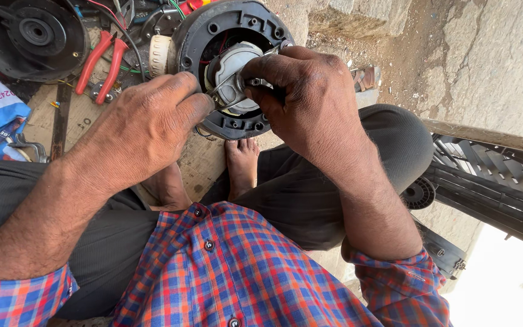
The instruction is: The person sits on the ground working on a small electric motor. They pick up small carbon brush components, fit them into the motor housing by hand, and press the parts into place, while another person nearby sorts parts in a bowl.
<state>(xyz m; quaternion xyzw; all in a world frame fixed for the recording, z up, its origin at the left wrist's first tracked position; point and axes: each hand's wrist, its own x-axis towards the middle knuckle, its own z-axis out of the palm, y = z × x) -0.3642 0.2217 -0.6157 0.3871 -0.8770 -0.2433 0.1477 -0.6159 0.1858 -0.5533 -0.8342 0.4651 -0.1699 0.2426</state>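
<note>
Black housing (pixel 189 42) ringed the motor (pixel 234 75); right hand (pixel 310 97) pinched a tool on it, left hand (pixel 146 127) pressed closed beside—steady bracing seemed wise.

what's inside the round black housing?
Inside the round black housing sits a pale metal motor core, with red wires beside it. The right hand and left hand cover its lower middle, so anything there is hidden.

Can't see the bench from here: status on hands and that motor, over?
Left hand steadying black motor housing. Right hand pinching the silver centre part. Red pliers lying beside, nothing blocking.
</note>
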